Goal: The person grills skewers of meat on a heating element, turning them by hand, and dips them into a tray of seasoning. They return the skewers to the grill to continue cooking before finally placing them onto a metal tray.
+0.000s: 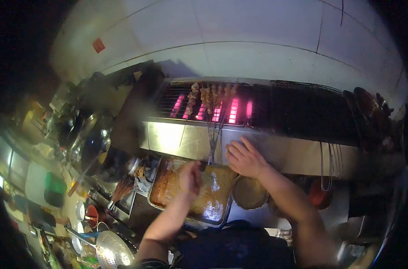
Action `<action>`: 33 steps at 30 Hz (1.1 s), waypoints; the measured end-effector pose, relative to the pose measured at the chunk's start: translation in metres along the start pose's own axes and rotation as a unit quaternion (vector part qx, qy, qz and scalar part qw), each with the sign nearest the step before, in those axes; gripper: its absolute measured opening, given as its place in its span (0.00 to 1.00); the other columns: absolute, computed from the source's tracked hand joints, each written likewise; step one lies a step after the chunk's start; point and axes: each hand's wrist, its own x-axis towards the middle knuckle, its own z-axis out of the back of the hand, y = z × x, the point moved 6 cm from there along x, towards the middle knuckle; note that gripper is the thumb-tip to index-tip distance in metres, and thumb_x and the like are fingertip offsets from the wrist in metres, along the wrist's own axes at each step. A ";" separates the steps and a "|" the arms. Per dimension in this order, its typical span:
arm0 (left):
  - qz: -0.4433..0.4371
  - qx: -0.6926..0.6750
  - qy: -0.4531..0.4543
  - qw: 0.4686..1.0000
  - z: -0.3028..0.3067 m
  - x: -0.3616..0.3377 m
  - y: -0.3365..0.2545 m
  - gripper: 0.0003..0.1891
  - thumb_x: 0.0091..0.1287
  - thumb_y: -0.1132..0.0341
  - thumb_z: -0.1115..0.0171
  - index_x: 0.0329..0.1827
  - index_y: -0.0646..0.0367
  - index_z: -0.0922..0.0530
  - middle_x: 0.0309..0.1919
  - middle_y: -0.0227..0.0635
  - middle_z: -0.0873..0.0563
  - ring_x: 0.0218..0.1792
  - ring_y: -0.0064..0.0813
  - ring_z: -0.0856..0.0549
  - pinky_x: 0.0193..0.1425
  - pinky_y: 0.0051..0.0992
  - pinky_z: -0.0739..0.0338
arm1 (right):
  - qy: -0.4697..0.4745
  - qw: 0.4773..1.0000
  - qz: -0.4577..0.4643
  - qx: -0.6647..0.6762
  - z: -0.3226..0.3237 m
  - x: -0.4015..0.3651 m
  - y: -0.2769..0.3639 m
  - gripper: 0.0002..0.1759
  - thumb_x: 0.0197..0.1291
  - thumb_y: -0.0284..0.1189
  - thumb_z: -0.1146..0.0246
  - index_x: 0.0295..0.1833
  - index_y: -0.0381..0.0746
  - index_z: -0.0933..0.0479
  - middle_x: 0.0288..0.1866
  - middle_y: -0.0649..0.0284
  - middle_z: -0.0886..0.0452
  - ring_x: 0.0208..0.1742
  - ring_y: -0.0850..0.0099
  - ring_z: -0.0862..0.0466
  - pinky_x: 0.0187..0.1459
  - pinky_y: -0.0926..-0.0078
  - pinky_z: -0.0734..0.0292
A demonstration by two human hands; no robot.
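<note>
Meat skewers (207,99) lie side by side on the lit grill (168,98), their thin sticks (213,141) reaching over the metal front ledge toward me. My left hand (191,178) is over a shallow metal tray (227,214) coated with a brownish, oily layer. Its fingers are curled in, close to the stick ends; whether they grip anything is hidden. Beside the sticks, my right hand (245,158) is at the front ledge (280,150) with fingers apart and nothing visible in it.
Right of the tray sits a round pan (250,193). Wire tongs or racks (327,168) hang from the ledge farther right. At left are a brush-like bundle (122,190), a ladle (85,173) and a perforated skimmer (114,251). A tiled wall (257,58) rises behind the grill.
</note>
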 end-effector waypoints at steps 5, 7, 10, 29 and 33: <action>-0.083 0.265 -0.009 0.961 0.030 -0.087 0.076 0.10 0.70 0.64 0.47 0.32 0.58 0.23 0.19 0.28 0.24 0.20 0.17 0.28 0.24 0.20 0.35 | -0.014 1.000 -0.002 0.008 -0.005 -0.001 -0.001 0.17 0.50 0.38 0.38 0.46 0.44 0.21 0.54 0.64 0.22 0.63 0.65 0.27 0.71 0.52 0.43; -0.056 0.184 0.016 0.981 0.046 -0.120 0.111 0.09 0.70 0.67 0.46 0.33 0.60 0.21 0.21 0.29 0.22 0.22 0.19 0.25 0.27 0.22 0.30 | 0.000 1.000 -0.004 0.014 -0.008 -0.004 0.004 0.17 0.50 0.37 0.39 0.46 0.44 0.21 0.55 0.64 0.22 0.63 0.65 0.28 0.71 0.52 0.44; -0.095 0.270 0.024 0.958 0.078 -0.142 0.157 0.07 0.69 0.68 0.43 0.35 0.61 0.20 0.24 0.31 0.18 0.25 0.22 0.21 0.32 0.26 0.25 | 0.001 1.000 -0.009 0.008 -0.007 -0.001 0.000 0.18 0.51 0.38 0.39 0.47 0.44 0.21 0.57 0.64 0.23 0.64 0.65 0.28 0.72 0.52 0.45; -0.185 0.383 -0.465 0.776 0.162 -0.140 0.105 0.55 0.55 0.50 0.30 0.75 0.68 0.56 0.70 0.58 0.39 0.72 0.52 0.40 0.75 0.43 0.52 | 0.050 0.999 -0.014 0.014 -0.010 -0.001 0.000 0.23 0.51 0.41 0.36 0.52 0.44 0.21 0.61 0.65 0.25 0.68 0.66 0.33 0.73 0.54 0.48; -0.151 0.197 -0.352 0.902 0.209 -0.098 0.160 0.45 0.63 0.53 0.36 0.74 0.69 0.51 0.66 0.55 0.31 0.66 0.46 0.31 0.72 0.38 0.43 | 0.053 0.998 -0.024 0.009 -0.008 -0.001 0.002 0.24 0.50 0.41 0.36 0.53 0.44 0.22 0.61 0.65 0.26 0.68 0.67 0.33 0.73 0.55 0.49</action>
